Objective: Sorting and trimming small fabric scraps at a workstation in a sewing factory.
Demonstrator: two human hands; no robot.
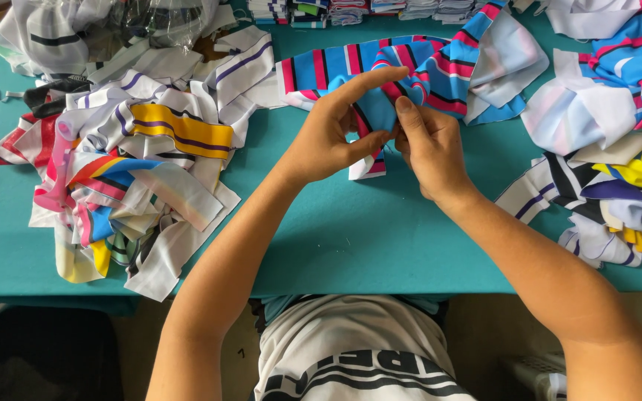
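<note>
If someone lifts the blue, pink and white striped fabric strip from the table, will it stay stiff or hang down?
The blue, pink and white striped fabric strip would probably hang limp: it already folds and bunches between the left hand and right hand. It looks thin, so likely light. On the teal table cover it would probably wrinkle rather than slide flat.

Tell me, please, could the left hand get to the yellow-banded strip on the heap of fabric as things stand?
Probably yes: the left hand pinches the blue striped strip, but the yellow-banded strip lies uncovered atop the heap nearby, with nothing between them.
</note>
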